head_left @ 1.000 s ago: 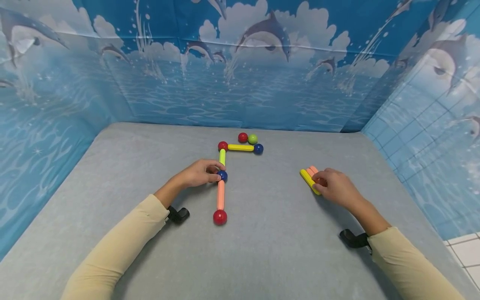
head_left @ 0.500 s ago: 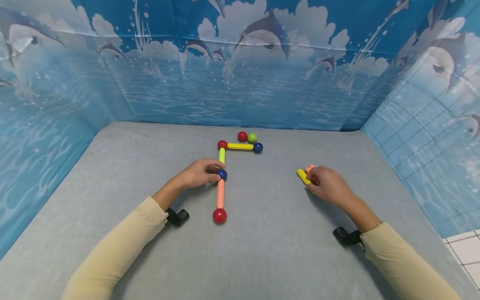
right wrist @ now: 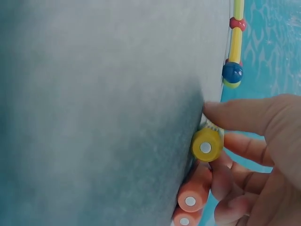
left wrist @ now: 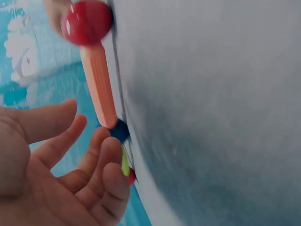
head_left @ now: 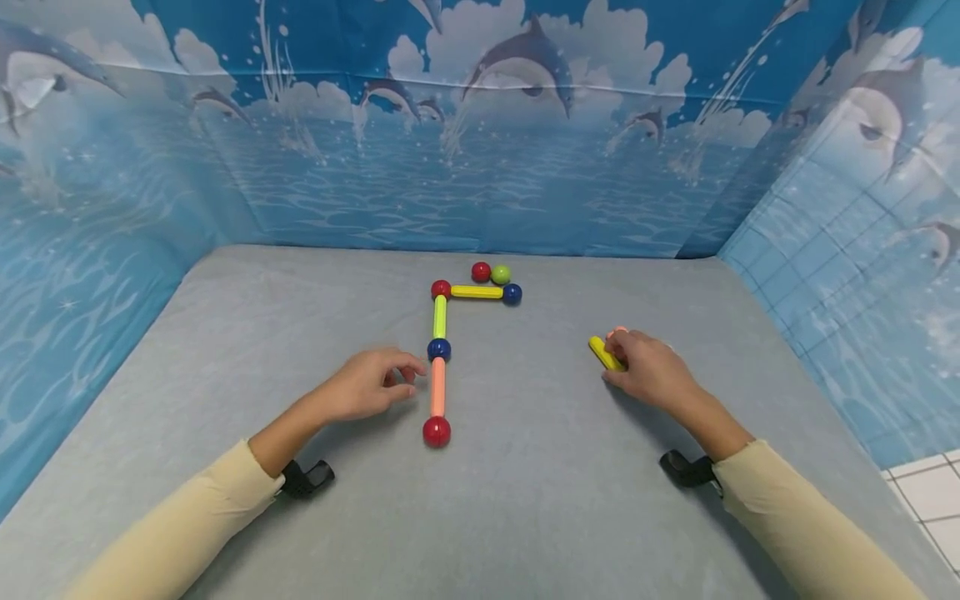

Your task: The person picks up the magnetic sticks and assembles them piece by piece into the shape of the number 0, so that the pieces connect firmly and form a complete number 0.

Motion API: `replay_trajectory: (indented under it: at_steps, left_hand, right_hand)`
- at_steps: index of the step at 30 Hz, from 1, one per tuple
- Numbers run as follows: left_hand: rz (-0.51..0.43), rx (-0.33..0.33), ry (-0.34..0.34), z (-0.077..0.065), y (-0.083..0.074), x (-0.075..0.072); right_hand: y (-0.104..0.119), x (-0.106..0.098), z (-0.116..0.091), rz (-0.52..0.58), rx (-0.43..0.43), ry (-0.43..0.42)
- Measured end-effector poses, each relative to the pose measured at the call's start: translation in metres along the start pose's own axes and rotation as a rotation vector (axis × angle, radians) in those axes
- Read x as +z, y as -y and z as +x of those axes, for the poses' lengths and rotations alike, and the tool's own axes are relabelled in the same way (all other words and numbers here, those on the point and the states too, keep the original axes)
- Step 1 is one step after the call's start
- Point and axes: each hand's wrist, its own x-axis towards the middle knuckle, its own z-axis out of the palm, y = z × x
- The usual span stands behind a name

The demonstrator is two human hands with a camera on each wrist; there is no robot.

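My left hand (head_left: 372, 383) hovers just left of the peach magnetic rod (head_left: 438, 387), its fingers loosely bent and holding nothing. In the left wrist view, the fingertips (left wrist: 113, 150) overlap the blue ball. On the table, the peach rod joins a red ball (head_left: 437, 432) to a blue ball (head_left: 438, 349). A lime rod (head_left: 440, 317) runs from there to another red ball (head_left: 441, 289), then a yellow rod (head_left: 477, 292) to a second blue ball (head_left: 512, 294). Farther right, my right hand (head_left: 654, 369) pinches a loose yellow magnetic rod (right wrist: 207, 145), beside two orange-peach rods (right wrist: 192, 194).
A loose red ball (head_left: 481, 272) and a lime green ball (head_left: 501, 274) lie behind the joined chain. The grey table (head_left: 525, 500) ends at a blue dolphin-print curtain (head_left: 360, 183) at the back and sides. White tiles (head_left: 926, 492) show at the right.
My left hand has let go of the middle blue ball and drawn back left and toward me. The right hand and its rods have shifted slightly left.
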Motion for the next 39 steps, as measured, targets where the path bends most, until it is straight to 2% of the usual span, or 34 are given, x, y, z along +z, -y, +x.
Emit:
replay_trajectory:
  at_steps: [4,9,12,15,25,31,39]
  left_hand:
    - [-0.001,0.047,0.031,-0.015,-0.009,0.006]
    - [-0.025,-0.011,0.103,-0.023,-0.021,0.013]
    - [-0.038,-0.063,0.133,-0.022,-0.025,0.017]
    - [-0.060,-0.080,0.139,-0.022,-0.025,0.021]
    - [-0.146,-0.053,0.171,-0.017,-0.021,0.025]
    - [-0.151,-0.061,0.167,-0.018,-0.021,0.025]
    - [-0.164,-0.056,0.160,-0.021,-0.021,0.027]
  right_hand:
    - [0.003,-0.001,0.001,0.006,0.017,-0.004]
    - [0.009,-0.001,0.001,0.004,-0.005,0.007]
    - [0.010,0.000,0.001,-0.009,-0.029,0.022]
    - [0.011,0.001,0.001,-0.008,-0.043,0.026]
    - [0.013,-0.001,-0.013,0.084,-0.113,0.037]
    - [0.021,-0.003,-0.022,0.104,-0.214,0.059]
    - [0.042,0.000,-0.030,0.102,-0.353,0.152]
